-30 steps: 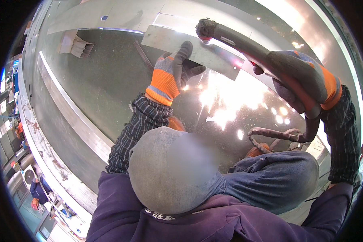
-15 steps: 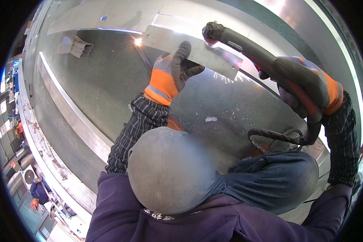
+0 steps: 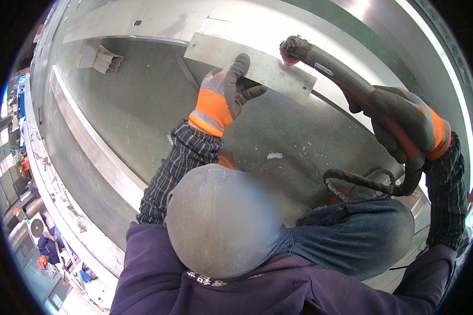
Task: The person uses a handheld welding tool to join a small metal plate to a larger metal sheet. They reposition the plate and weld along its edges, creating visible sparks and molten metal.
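**Left hand (image 3: 228, 89) on a metal plate (image 3: 270, 67), right hand (image 3: 412, 118) around a handheld tool (image 3: 344, 76)**

The left fingers are spread apart, one digit across the plate's upper face, others pointing right by its near edge; whether they pinch it cannot be told. The right fingers are clamped around the tool's dark body. Its nozzle (image 3: 289, 59) sits at the plate's far edge, toward the right end; contact is unclear.

The plate lies slanted, just near of pale sheet metal (image 3: 157, 21). By its left end is a narrow strip (image 3: 186, 72); farther left stands a corrugated piece (image 3: 108, 59). A dark hose (image 3: 365, 181) loops on the near right. Along the left runs a long metal bar (image 3: 97, 134), and well beyond it, a co-worker (image 3: 48, 248) in dark blue.
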Demonstrator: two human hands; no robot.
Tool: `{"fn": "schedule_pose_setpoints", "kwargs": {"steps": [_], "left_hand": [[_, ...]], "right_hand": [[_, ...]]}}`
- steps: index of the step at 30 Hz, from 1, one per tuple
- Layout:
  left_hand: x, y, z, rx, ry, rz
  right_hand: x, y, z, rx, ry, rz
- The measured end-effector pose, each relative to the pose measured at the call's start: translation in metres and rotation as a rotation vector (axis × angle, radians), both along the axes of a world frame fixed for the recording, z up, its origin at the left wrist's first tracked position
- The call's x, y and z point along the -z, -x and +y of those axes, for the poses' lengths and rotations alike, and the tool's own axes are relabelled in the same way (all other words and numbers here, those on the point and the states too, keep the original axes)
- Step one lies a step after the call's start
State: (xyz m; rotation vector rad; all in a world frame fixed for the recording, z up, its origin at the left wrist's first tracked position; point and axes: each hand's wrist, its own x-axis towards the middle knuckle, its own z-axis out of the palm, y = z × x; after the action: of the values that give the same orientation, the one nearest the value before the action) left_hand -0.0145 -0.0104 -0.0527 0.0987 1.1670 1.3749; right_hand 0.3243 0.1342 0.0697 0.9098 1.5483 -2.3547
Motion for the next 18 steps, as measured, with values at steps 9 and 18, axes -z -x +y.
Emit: {"fn": "schedule_pose_setpoints", "kwargs": {"steps": [9, 18], "left_hand": [[-0.006, -0.001, 0.001, 0.081, 0.061, 0.072], [0.01, 0.003, -0.004, 0.167, -0.024, 0.149]], "right_hand": [[-0.002, -0.005, -0.006, 0.067, 0.0, -0.049], [0.006, -0.019, -0.006, 0.018, -0.084, 0.035]]}}
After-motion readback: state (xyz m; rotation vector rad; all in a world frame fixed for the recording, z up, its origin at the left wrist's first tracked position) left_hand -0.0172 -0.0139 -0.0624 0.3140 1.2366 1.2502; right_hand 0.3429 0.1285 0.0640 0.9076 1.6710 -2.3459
